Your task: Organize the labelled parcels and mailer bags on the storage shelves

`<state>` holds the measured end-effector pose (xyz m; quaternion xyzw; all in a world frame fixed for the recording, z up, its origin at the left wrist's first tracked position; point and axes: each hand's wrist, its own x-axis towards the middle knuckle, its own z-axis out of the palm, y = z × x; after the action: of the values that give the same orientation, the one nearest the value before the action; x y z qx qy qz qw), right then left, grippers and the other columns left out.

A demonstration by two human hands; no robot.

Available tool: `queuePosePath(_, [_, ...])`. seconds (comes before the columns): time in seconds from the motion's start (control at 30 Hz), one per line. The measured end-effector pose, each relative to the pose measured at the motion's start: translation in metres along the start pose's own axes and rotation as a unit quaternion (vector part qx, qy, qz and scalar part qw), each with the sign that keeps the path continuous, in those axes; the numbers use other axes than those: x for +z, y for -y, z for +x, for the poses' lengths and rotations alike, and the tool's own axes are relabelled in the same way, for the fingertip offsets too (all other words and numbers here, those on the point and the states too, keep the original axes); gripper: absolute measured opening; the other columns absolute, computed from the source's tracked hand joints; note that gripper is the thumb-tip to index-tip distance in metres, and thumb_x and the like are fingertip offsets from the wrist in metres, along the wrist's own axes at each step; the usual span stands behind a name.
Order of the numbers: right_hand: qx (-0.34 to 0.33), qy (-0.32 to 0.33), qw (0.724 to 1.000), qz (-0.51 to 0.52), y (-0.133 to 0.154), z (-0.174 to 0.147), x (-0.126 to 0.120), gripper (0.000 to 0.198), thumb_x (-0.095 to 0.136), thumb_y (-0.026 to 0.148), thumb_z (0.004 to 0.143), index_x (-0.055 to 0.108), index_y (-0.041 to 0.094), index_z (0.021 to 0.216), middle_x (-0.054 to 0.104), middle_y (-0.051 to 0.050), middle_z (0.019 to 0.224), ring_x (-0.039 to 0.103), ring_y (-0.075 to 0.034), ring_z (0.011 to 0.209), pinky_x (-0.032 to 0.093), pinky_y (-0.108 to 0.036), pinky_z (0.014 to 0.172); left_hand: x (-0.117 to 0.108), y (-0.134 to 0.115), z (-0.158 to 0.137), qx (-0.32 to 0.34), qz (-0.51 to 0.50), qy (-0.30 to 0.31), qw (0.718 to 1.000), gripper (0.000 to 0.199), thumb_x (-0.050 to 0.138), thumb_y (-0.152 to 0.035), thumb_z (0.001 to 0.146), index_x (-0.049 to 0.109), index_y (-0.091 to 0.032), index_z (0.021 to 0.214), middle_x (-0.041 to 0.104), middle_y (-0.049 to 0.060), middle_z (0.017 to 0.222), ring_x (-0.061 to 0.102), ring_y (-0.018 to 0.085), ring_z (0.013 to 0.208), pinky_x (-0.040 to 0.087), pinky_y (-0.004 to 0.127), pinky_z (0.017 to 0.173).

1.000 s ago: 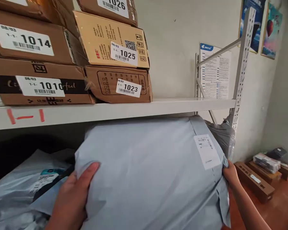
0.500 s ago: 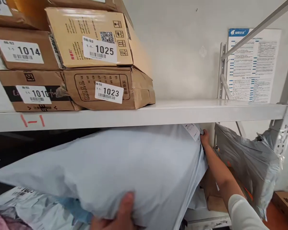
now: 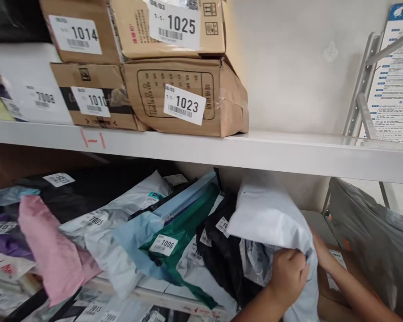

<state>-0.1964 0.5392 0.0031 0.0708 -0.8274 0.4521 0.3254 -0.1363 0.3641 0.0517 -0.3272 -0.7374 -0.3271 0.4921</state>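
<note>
A pale grey-white plastic mailer bag [image 3: 270,212] stands folded over on the lower shelf level, at the right end of a row of parcels. Near its front edge my left hand [image 3: 289,275] is closed in a fist, gripping the plastic. My right hand [image 3: 319,250] holds the bag's right side, with its fingers mostly hidden behind the plastic. Just left of the bag lie a black parcel [image 3: 218,250] and a green one [image 3: 188,223] labelled 1006.
Above runs a white shelf beam [image 3: 289,154], bearing boxes such as the brown carton [image 3: 177,96] labelled 1023. A pink parcel [image 3: 50,250] juts out at left. To the right are a large grey bag [image 3: 372,237] and a brown box [image 3: 347,268].
The mailer bag has gone from spread wide across the front to folded upright at right, uncovering the row of parcels. My left hand has moved right and up; the view has shifted left.
</note>
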Motion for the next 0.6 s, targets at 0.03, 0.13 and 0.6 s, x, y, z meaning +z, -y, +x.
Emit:
queuePosePath(0.03, [-0.008,-0.006,1.000,0.021,0.004,-0.022,-0.011,0.069,0.033,0.070,0.104,0.065,0.021,0.139,0.070,-0.016,0.137,0.065,-0.033,0.128,0.055,-0.052,0.106,0.002,0.002,0.003,0.016,-0.030,0.043,0.998,0.030,0.053,-0.016,0.092,0.050,-0.022,0.063,0.062,0.001,0.055,0.058,0.014,0.048,0.034,0.031,0.052])
queuePosePath(0.13, [-0.084,-0.030,0.996,0.011,0.015,-0.076,-0.025,0.108,0.057,0.088,0.084,0.035,0.018,0.163,0.048,-0.021,0.160,0.050,-0.042,0.144,0.051,-0.052,0.111,0.005,0.010,0.009,0.051,-0.122,0.189,0.973,0.019,0.060,-0.027,0.088,0.053,-0.023,0.071,0.067,0.002,0.064,0.061,0.016,0.056,0.037,0.031,0.054])
queuePosePath(0.6, [0.152,-0.352,0.921,-0.060,0.066,-0.084,0.012,0.068,0.072,0.068,0.062,0.077,0.014,0.103,0.078,-0.013,0.093,0.069,-0.036,0.089,0.054,-0.045,0.085,-0.064,0.033,-0.048,-0.148,-0.126,0.154,0.969,0.023,0.060,-0.013,0.088,0.076,-0.026,0.098,0.074,0.010,0.125,0.061,0.035,0.130,0.035,0.064,0.122])
